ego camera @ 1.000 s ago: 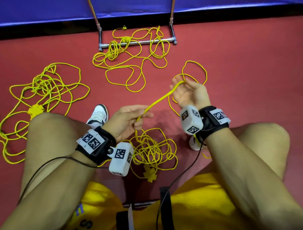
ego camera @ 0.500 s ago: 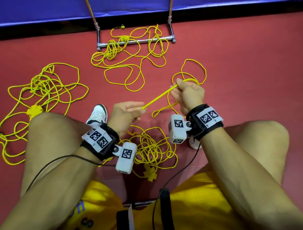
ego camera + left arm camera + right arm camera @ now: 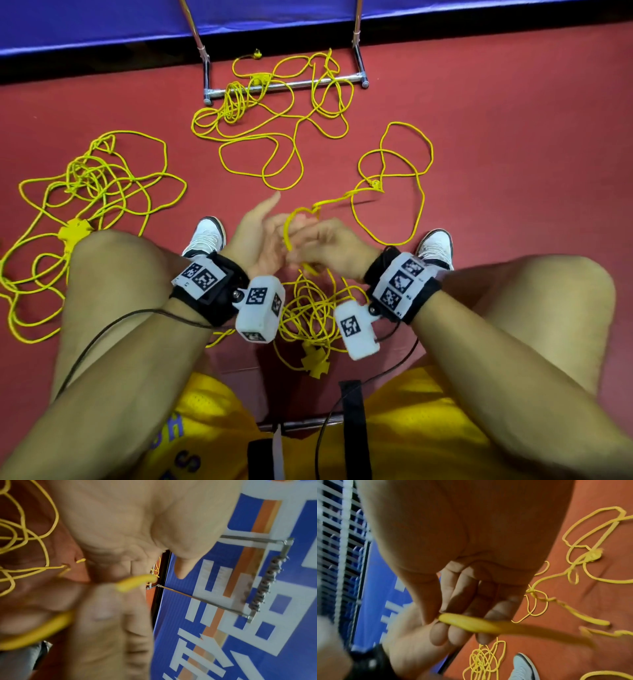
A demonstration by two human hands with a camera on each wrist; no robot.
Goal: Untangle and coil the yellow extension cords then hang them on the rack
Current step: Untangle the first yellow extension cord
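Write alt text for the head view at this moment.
Seated on a red floor, a person brings both hands together between their knees: the right hand pinches a loop of yellow cord against the flat left hand. More tangled cords lie around, some across the metal rack's base.

A dull red floor (image 3: 513,137) fills most of the head view, matte and evenly lit, with soft shadows. Along the 12 o'clock edge runs a blue padded barrier (image 3: 102,27) above a black base strip (image 3: 85,70). The left wrist view shows the blue banner (image 3: 214,615) printed with large white and orange blocks.
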